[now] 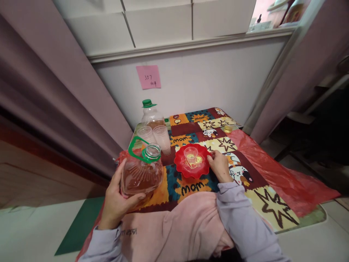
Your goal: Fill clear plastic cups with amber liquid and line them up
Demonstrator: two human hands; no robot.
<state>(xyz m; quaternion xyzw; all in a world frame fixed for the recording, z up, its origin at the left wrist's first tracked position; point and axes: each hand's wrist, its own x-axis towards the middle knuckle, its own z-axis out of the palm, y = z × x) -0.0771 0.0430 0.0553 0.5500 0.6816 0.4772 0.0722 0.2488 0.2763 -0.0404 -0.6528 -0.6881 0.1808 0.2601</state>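
My left hand (117, 198) is wrapped round the lower left side of a big clear plastic jug (142, 178) with brown liquid in it. The jug has a green handle ring, and its mouth is uncapped. At the right edge of a red scalloped plate (181, 166), my right hand (219, 165) has its fingers closed on the rim. A small clear plastic cup (191, 155) stands on that plate, over a yellow printed figure. Whether the cup holds any liquid is hard to tell.
Behind the jug are stacked clear cups (162, 139) and a second jug with a green cap (149, 103). A small yellowish item (228, 128) sits at the table's far right. Patterned mats (180, 140) and red plastic sheeting (283, 182) cover the table. A pink note (148, 77) hangs on the wall.
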